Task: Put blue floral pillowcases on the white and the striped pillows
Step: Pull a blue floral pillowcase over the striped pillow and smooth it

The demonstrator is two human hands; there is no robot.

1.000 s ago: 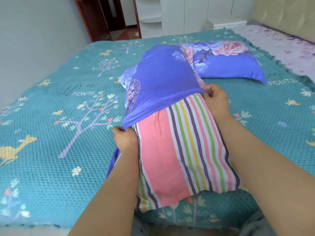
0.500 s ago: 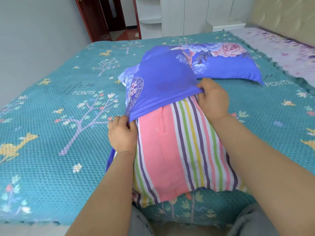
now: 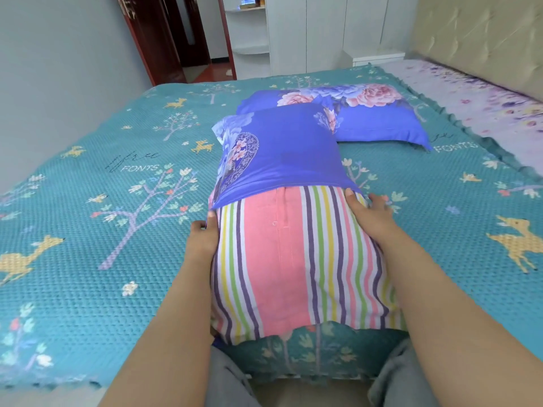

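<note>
Bed (image 3: pixel 88 259) under teal coverlet with tree and deer motifs. Striped pillow (image 3: pixel 293 259) lying at near edge, far half sheathed in blue floral pillowcase (image 3: pixel 282 160), hem across its middle. Second pillow in matching floral case (image 3: pixel 376 118) just behind, partly overlapped. Left hand (image 3: pixel 202 239) grip pinching the hem's left corner; right hand (image 3: pixel 370 215) flat with straight fingers against the striped pillow's right side, holding nothing.
</note>
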